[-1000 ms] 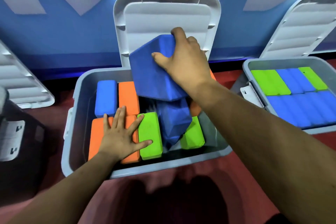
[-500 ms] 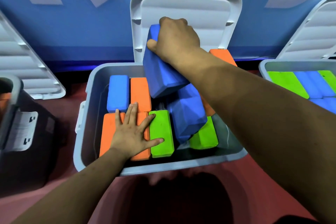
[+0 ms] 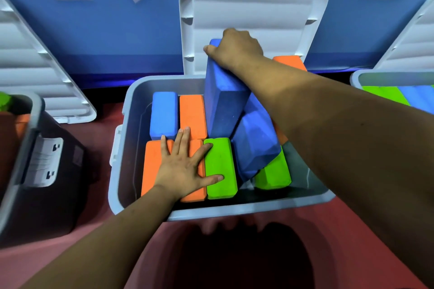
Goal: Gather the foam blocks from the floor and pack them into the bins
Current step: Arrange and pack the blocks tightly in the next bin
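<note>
A grey bin (image 3: 234,211) with its lid (image 3: 253,14) propped open stands in front of me on the red floor. Inside lie blue (image 3: 163,115), orange (image 3: 192,116) and green (image 3: 220,166) foam blocks packed side by side. My right hand (image 3: 234,48) grips the top end of a large blue block (image 3: 223,105), which stands nearly upright in the bin's middle. A second blue block (image 3: 256,145) leans tilted beside it over a green block (image 3: 273,175). My left hand (image 3: 185,162) lies flat with spread fingers, pressing on the orange and green blocks in the front row.
A second grey bin (image 3: 359,75) with green and blue blocks stands at the right, its lid (image 3: 408,40) open. Another bin (image 3: 25,148) is at the left with a lid (image 3: 35,73) leaning behind it. A blue wall runs along the back.
My right hand has turned the large blue block from tilted and raised to nearly upright and lowered it into the bin's middle. My left hand has stayed pressed on the front blocks.
</note>
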{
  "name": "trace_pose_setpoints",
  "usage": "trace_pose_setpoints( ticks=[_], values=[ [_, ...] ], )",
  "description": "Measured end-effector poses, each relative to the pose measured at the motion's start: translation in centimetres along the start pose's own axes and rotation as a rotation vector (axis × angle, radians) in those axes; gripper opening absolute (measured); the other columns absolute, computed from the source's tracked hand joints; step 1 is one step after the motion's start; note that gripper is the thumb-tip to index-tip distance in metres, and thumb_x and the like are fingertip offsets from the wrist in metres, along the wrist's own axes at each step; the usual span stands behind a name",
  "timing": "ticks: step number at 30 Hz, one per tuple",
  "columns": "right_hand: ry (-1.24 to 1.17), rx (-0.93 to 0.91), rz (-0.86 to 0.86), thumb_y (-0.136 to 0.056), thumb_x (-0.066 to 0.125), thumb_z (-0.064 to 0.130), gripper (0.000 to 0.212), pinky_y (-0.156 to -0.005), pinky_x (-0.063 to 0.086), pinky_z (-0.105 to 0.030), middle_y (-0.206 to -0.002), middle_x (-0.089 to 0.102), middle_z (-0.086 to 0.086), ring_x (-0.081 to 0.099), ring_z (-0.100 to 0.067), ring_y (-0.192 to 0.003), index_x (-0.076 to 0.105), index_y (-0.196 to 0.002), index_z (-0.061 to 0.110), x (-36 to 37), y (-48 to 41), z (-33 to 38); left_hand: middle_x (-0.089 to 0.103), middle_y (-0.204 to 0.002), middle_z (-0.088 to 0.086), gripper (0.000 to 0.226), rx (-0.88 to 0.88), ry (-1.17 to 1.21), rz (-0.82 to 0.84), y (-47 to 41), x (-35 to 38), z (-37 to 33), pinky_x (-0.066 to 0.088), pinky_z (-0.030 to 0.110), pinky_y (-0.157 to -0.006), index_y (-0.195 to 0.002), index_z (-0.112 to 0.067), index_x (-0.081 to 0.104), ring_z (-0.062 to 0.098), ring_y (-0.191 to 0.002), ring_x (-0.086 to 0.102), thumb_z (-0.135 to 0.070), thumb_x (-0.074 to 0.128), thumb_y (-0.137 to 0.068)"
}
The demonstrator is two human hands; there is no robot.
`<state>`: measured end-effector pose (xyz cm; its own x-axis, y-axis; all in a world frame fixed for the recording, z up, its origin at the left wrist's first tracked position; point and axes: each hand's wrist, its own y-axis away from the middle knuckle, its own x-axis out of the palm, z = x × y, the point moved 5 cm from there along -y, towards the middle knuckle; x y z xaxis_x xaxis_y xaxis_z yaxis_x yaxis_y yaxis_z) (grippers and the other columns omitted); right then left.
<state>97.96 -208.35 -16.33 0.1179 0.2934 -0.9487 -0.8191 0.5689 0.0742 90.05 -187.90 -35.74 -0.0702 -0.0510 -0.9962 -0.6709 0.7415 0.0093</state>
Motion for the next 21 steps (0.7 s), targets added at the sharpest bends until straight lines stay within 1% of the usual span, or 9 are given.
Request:
trace_pose_setpoints(
  ticks=[3,5,7,9,11,13,16,18,21],
  values=[
    [0.046,0.016,0.272,-0.097,0.044,0.056,0.071,-0.100,0.038,-0.035,-0.150,0.040,-0.016,0.044,-0.035,-0.133,0.031,-0.150,0.009,4.8,0.5,-1.1,0.007,-0.162,0.022,0.100,0.010,0.009,-0.015,0.1,0.1,-0.1,0.004,0.068,-0.113,-0.148,-0.044,0.033,0.032,-0.151,0.008,-0.099,0.012,-0.067],
    [0.043,-0.004,0.250,-0.099,0.044,0.050,0.077,-0.096,0.041,-0.039,-0.151,0.028,-0.027,0.050,-0.042,-0.125,0.011,-0.154,0.008,7.0,1.4,-1.9,0.007,-0.162,0.022,0.100,0.007,0.019,-0.021,0.0,0.1,0.0,0.004,0.068,-0.113,-0.148,-0.045,0.033,0.032,-0.151,0.008,-0.099,0.012,-0.066],
    [0.029,-0.127,0.054,-0.100,0.045,0.043,0.063,-0.081,0.043,-0.040,-0.142,0.029,-0.026,0.058,-0.044,-0.104,0.023,-0.146,0.006,7.7,2.9,-2.0,0.006,-0.162,0.022,0.101,-0.001,0.024,-0.018,0.0,0.1,0.0,0.003,0.067,-0.114,-0.148,-0.045,0.033,0.032,-0.151,0.007,-0.100,0.011,-0.065],
    [0.143,-0.199,-0.054,-0.104,0.035,0.042,0.054,-0.095,0.039,-0.043,-0.144,0.032,-0.023,0.050,-0.042,-0.117,0.034,-0.144,0.006,9.0,4.3,-2.9,0.006,-0.162,0.022,0.101,-0.004,0.018,-0.020,-0.1,0.1,0.0,0.001,0.067,-0.114,-0.148,-0.045,0.032,0.032,-0.151,0.005,-0.100,0.011,-0.065],
    [0.321,-0.185,-0.026,-0.105,0.024,0.042,0.056,-0.119,0.012,-0.051,-0.157,0.027,-0.016,0.025,-0.035,-0.145,0.028,-0.153,0.013,11.0,4.9,-4.7,0.003,-0.163,0.021,0.102,-0.003,0.007,-0.003,-0.1,0.2,0.0,-0.001,0.066,-0.114,-0.148,-0.046,0.029,0.032,-0.152,0.002,-0.100,0.011,-0.064],
    [0.524,-0.165,0.061,-0.105,0.017,0.043,0.057,-0.118,-0.008,-0.059,-0.163,0.019,-0.007,0.002,-0.028,-0.152,0.020,-0.156,0.017,12.8,5.1,-6.2,0.000,-0.163,0.020,0.102,-0.005,0.000,0.011,-0.2,0.4,-0.1,-0.002,0.066,-0.114,-0.149,-0.047,0.026,0.031,-0.152,-0.001,-0.100,0.011,-0.064],
    [0.795,-0.205,0.202,-0.105,0.013,0.046,0.060,-0.114,-0.011,-0.065,-0.164,0.018,-0.005,-0.008,-0.029,-0.152,0.015,-0.157,0.018,14.4,4.7,-6.0,-0.001,-0.163,0.020,0.101,-0.014,0.002,0.014,-0.3,0.3,-0.1,-0.004,0.065,-0.114,-0.149,-0.046,0.026,0.031,-0.152,-0.002,-0.100,0.014,-0.064],
    [0.744,-0.236,0.256,-0.104,0.018,0.047,0.059,-0.114,-0.009,-0.066,-0.163,0.021,-0.006,-0.001,-0.027,-0.152,0.023,-0.156,0.018,14.4,4.3,-4.9,0.000,-0.163,0.020,0.100,-0.017,0.006,0.015,-0.2,0.3,0.0,-0.003,0.065,-0.115,-0.149,-0.046,0.027,0.030,-0.152,-0.001,-0.100,0.015,-0.065],
    [0.377,-0.296,0.214,-0.100,0.038,0.041,0.056,-0.119,-0.008,-0.057,-0.165,0.011,-0.007,-0.003,-0.026,-0.152,0.034,-0.152,0.020,12.6,5.8,-4.1,0.003,-0.163,0.020,0.099,-0.011,0.014,-0.008,-0.1,0.3,-0.1,-0.001,0.066,-0.115,-0.148,-0.046,0.030,0.031,-0.152,0.003,-0.099,0.017,-0.066]
  ],
)
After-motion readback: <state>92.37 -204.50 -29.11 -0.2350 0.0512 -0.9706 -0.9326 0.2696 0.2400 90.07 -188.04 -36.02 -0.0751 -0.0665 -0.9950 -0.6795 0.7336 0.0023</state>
